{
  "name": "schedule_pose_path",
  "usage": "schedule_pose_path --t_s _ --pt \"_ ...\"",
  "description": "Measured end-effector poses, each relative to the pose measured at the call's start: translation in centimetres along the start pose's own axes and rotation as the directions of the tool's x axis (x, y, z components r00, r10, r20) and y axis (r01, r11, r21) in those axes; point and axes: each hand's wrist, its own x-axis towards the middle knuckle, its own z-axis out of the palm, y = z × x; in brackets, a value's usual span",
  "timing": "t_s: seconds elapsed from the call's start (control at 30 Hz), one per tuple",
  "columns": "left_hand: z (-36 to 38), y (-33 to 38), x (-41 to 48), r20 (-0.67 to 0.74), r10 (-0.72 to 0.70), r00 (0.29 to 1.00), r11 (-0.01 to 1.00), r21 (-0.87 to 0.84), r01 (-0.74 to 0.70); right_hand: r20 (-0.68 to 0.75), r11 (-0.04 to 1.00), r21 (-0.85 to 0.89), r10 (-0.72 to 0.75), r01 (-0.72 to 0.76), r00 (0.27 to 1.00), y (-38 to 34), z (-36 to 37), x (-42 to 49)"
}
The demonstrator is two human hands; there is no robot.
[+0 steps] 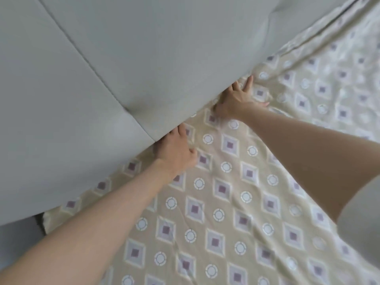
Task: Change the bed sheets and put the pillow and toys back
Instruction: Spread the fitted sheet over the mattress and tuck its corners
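A beige bed sheet (226, 182) printed with purple diamonds and white rings covers the mattress. It runs up to a padded grey headboard (102, 68). My left hand (176, 153) lies on the sheet at the foot of the headboard, its fingertips pushed into the gap there. My right hand (238, 99) is further along the same seam, fingers spread flat and pressing the sheet's edge against the headboard. Neither pillow nor toys are in view.
The sheet is bunched in folds at the far right (329, 38) along the headboard. A dark gap (39, 223) shows at the lower left beside the bed's corner. A pale garment (362, 212) fills the right edge.
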Motion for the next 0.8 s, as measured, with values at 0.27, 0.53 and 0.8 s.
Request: schedule_pose_path --t_s 0.27,0.53,0.8 --pt "0.3 -2.5 -1.3 -0.104 0.138 0.985 0.981 -0.122 -0.150 0.026 0.995 -0.098 -0.002 0.004 1.000 -0.3 0.0 -1.0" --pt "1.8 -7.5 -6.0 -0.109 0.084 0.990 0.983 -0.153 -0.100 0.012 0.948 -0.235 -0.219 0.215 0.976 -2.5 3.4 -5.4" --pt "4.2 -13.3 -11.7 -0.107 -0.008 0.994 0.969 -0.247 -0.019 0.122 0.881 -0.301 -0.343 0.364 0.931 -9.1 6.9 -11.4"
